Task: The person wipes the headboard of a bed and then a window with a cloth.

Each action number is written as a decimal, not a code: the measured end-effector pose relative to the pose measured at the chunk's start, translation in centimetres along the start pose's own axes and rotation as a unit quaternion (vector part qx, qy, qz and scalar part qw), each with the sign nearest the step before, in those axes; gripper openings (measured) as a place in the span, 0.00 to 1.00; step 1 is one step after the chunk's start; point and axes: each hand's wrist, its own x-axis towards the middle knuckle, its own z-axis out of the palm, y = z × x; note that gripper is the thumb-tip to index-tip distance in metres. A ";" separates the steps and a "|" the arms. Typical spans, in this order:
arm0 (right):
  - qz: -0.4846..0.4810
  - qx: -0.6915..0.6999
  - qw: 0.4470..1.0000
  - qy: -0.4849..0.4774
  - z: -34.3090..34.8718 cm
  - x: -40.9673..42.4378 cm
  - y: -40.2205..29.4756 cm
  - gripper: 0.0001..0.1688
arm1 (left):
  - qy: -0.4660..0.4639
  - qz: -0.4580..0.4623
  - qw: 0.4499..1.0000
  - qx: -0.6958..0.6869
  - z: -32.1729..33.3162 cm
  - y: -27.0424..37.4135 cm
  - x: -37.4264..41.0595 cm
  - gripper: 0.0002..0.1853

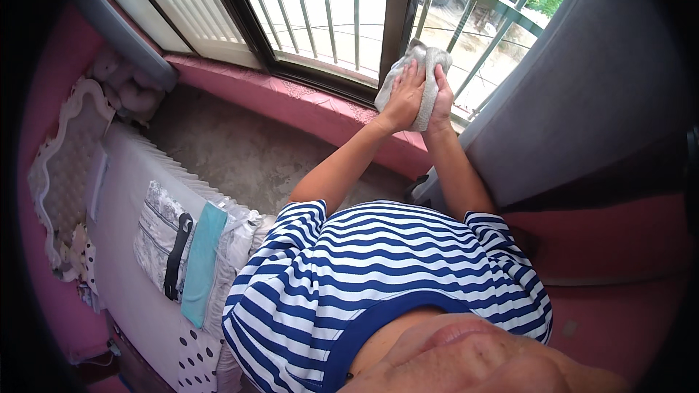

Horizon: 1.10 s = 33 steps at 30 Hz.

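Observation:
A folded light-grey cloth (430,84) is between my two hands, in front of the dark frame of a sliding window (390,27). My left hand (405,97) lies on the cloth's left part with its fingers extended and close together. My right hand (441,99) grips the cloth's right side, the thumb side towards the folded edge. Part of the cloth overlaps the frame's upright and the glass beside it. Whether the cloth touches the frame cannot be told. The palms are hidden by the cloth.
A pink sill (306,97) runs below the window, with metal railings (327,16) outside. A grey curtain (551,82) hangs at the right, close to my right arm. To the left stands a bed (123,284) with folded fabrics, a teal one (203,265) among them. Bare floor (235,147) shows between.

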 end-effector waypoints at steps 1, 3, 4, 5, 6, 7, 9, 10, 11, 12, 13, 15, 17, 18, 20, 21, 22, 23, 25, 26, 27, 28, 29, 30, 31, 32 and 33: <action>0.009 -0.025 1.000 -0.015 0.6 1.0 -0.1 0.32 | 0.022 0.006 0.998 -0.060 -1.2 1.0 -0.1 0.28; -0.023 -0.129 0.990 0.044 5.1 2.0 -1.6 0.28 | 0.013 0.035 0.993 -0.110 -5.0 3.6 -0.4 0.28; -0.137 -0.185 0.973 -0.008 5.8 4.3 -2.9 0.31 | -0.015 0.030 0.979 -0.201 -6.1 4.0 -1.0 0.29; -0.183 -0.137 0.971 -0.067 8.2 5.5 -3.6 0.29 | -0.037 0.020 0.957 -0.287 -7.4 3.6 -1.8 0.30; -0.271 -0.160 0.947 -0.070 9.5 7.2 -5.3 0.29 | -0.015 -0.010 0.950 -0.313 -8.2 3.6 -2.8 0.32; -0.362 -0.228 0.902 -0.061 11.5 8.6 -6.1 0.27 | -0.012 -0.027 0.947 -0.319 -9.6 2.3 -4.3 0.32; -0.586 -0.434 0.684 -0.007 12.7 13.4 -10.6 0.28 | -0.020 -0.052 0.938 -0.343 -11.4 -1.0 -7.2 0.33; -0.582 -0.482 0.655 -0.026 15.6 13.4 -9.2 0.30 | 0.003 -0.090 0.930 -0.356 -13.2 -1.8 -9.2 0.33; -0.627 -0.557 0.543 -0.022 16.4 14.8 -10.9 0.33 | 0.011 -0.116 0.919 -0.376 -14.5 -1.7 -10.7 0.34; -0.671 -0.609 0.424 -0.013 17.2 16.4 -12.2 0.35 | 0.022 -0.144 0.907 -0.396 -15.5 -1.8 -12.1 0.34; -0.702 -0.645 0.301 -0.013 16.9 19.5 -13.7 0.37 | 0.048 -0.153 0.908 -0.387 -16.2 -2.1 -13.2 0.35; -0.727 -0.664 0.166 0.047 17.2 23.7 -11.2 0.40 | 0.087 -0.172 0.898 -0.396 -17.9 -3.5 -16.0 0.36; -0.623 -0.774 -0.026 0.111 14.9 26.2 -11.5 0.41 | 0.114 -0.177 0.896 -0.392 -19.3 -3.6 -17.4 0.36; -0.613 -0.785 -0.008 0.093 14.3 25.9 -9.2 0.41 | 0.136 -0.182 0.894 -0.385 -20.1 -3.7 -18.1 0.37; -0.651 -0.753 0.090 0.036 12.0 25.6 -7.9 0.38 | 0.169 -0.175 0.884 -0.399 -21.2 -3.2 -18.4 0.37; -0.611 -0.789 0.015 0.059 10.6 25.7 -7.5 0.38 | 0.192 -0.177 0.877 -0.403 -21.8 -3.0 -18.7 0.37; -0.593 -0.804 0.012 0.040 9.3 25.5 -6.7 0.36 | 0.201 -0.167 0.879 -0.400 -22.4 -3.0 -18.8 0.37; -0.587 -0.808 -0.016 0.048 7.6 25.4 -6.1 0.35 | 0.209 -0.155 0.880 -0.396 -22.9 -3.0 -18.8 0.37; -0.520 -0.847 -0.072 0.077 4.5 24.7 -5.0 0.37 | 0.224 -0.139 0.883 -0.389 -23.6 -3.0 -18.8 0.37; -0.552 -0.831 -0.043 0.044 3.0 24.6 -4.5 0.35 | 0.231 -0.136 0.884 -0.384 -23.9 -3.0 -18.8 0.37; -0.565 -0.824 -0.033 0.036 1.4 24.7 -3.6 0.33 | 0.240 -0.134 0.885 -0.376 -24.1 -3.1 -18.9 0.37; -0.561 -0.826 -0.031 0.035 -0.6 24.8 -3.2 0.32 | 0.243 -0.139 0.885 -0.373 -24.2 -3.4 -18.9 0.36; -0.520 -0.853 -0.022 0.043 -2.8 24.6 -2.6 0.31 | 0.246 -0.145 0.884 -0.370 -24.2 -3.8 -19.2 0.36; -0.488 -0.870 -0.030 0.057 -4.1 24.1 -1.4 0.31 | 0.251 -0.153 0.883 -0.366 -24.2 -4.1 -19.6 0.36; -0.453 -0.889 -0.013 0.059 -6.0 24.0 -0.8 0.32 | 0.261 -0.166 0.880 -0.361 -24.3 -4.2 -20.1 0.36; -0.453 -0.890 0.007 0.056 -7.8 23.7 -0.3 0.32 | 0.272 -0.176 0.877 -0.355 -24.5 -4.3 -20.4 0.36; -0.462 -0.886 -0.001 0.036 -8.7 23.6 -0.1 0.31 | 0.284 -0.185 0.874 -0.347 -24.7 -4.5 -20.7 0.36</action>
